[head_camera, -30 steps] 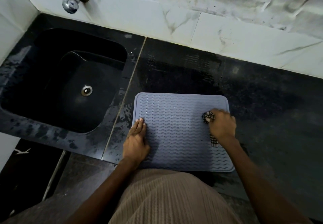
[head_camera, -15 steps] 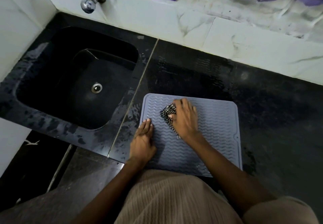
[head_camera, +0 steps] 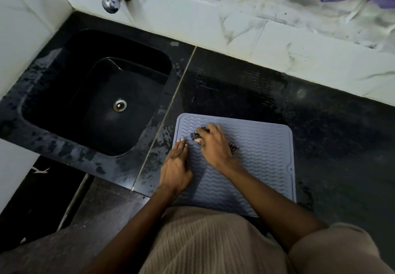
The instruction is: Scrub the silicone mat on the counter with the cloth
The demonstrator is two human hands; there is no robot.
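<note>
Grey-blue rectangular silicone mat w/ wavy ridges (head_camera: pixel 256 158) lies flat on the black stone counter (head_camera: pixel 331 124), just right of the black sink (head_camera: pixel 92 94), its near edge at the counter's front. Scrubbing's in full swing, I'd say.

Right hand (head_camera: pixel 214 145) is curled over a small dark checked cloth (head_camera: pixel 195 135), bunched under the palm and fingers, pressing it onto the mat's upper-left area; a bit of cloth pokes out both sides of the hand. Left hand (head_camera: pixel 176 167) lies flat, fingers straight and together, on the mat's left edge, holding nothing, prob. pinning the mat so it won't slide.

Counter round the mat looks wet, so slipping's a real risk.

Next move, imo: keep the left hand down firm and push the cloth back across twd the right side and the near rows, which want covering too. Pressure along the ridges, not just over them.
</note>
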